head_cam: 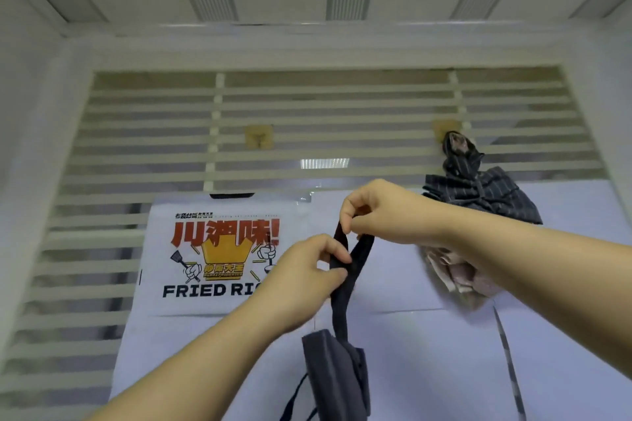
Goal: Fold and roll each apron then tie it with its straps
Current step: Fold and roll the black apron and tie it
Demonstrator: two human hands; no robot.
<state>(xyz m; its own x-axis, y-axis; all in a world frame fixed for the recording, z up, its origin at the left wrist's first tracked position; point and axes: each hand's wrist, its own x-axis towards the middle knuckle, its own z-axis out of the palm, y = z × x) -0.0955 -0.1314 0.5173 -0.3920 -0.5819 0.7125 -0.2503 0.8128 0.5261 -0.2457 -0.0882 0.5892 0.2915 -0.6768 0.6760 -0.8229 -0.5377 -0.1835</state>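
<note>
Presently, apron [337, 376]: dark grey, bunched, hanging below strap.
Strap [345, 270]: dark, looped.
Left hand [307, 270]: fingers pinching strap.
Right hand [379, 212]: fingers pinching loop top.

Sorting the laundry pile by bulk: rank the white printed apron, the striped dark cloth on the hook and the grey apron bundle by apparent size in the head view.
1. White printed apron, clearly largest.
2. Striped dark cloth on the hook and grey apron bundle: look alike; the bundle hangs nearer the camera and runs off the frame, so unranked.
</note>
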